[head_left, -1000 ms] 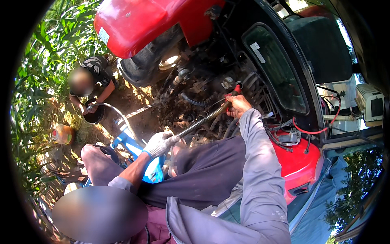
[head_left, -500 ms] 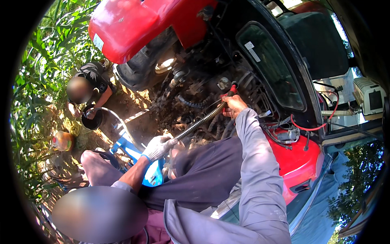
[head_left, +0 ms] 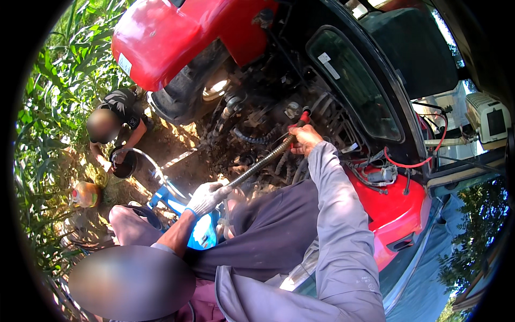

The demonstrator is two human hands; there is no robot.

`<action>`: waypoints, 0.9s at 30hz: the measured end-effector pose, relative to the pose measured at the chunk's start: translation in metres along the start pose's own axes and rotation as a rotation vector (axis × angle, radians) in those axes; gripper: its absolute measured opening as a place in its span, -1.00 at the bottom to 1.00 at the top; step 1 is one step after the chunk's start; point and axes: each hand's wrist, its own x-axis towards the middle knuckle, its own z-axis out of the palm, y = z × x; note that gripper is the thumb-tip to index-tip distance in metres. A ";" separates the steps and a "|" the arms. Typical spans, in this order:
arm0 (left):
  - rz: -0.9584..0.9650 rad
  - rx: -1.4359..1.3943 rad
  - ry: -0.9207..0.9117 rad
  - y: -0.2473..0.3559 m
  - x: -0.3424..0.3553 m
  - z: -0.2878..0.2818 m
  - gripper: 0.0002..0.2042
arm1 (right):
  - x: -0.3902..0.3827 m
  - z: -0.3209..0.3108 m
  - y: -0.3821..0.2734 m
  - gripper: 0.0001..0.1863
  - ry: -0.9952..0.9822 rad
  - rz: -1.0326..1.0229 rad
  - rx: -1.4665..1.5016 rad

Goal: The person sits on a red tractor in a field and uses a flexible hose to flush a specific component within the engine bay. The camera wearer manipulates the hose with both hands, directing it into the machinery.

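Observation:
A dark ribbed hose (head_left: 264, 164) with a red end piece (head_left: 304, 117) slants up across the middle of the view. My right hand (head_left: 306, 138), bare below a grey sleeve, is closed around the hose at the red part. Lower left, my left hand (head_left: 208, 197) wears a white glove and is closed on the hose's other visible end. The red tip lies close to the machine's pipes and fittings; whether it touches them I cannot tell. Under my left forearm is a blue tool or stand (head_left: 204, 232), partly hidden, with a pale tube (head_left: 154, 162) close by.
A red tractor-like machine (head_left: 155, 40) with a large tyre (head_left: 185, 91) and dark cab window (head_left: 354, 86) fills the top and right. At left, a co-worker (head_left: 115, 118) crouches over a black bucket (head_left: 126, 163), beside an orange-tinted container (head_left: 86, 194). Tall green plants stand behind.
The view has shifted slightly. The co-worker's hand has moved down into the black bucket. Both of my hands keep their grip on the ribbed hose, nearly unmoved.

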 end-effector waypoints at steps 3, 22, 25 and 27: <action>-0.005 -0.047 -0.009 0.001 0.000 0.002 -0.59 | 0.004 0.000 0.001 -0.84 -0.005 -0.004 0.000; 0.009 -0.064 0.030 0.003 0.000 0.005 -0.65 | 0.003 -0.002 0.001 -0.77 -0.012 -0.020 -0.042; -0.026 -0.114 0.011 0.004 -0.001 0.007 -0.64 | 0.004 -0.003 0.000 -0.77 -0.016 -0.019 -0.049; -0.037 -0.162 -0.010 0.002 -0.002 0.008 -0.64 | 0.002 -0.002 -0.002 -0.77 -0.032 -0.019 -0.050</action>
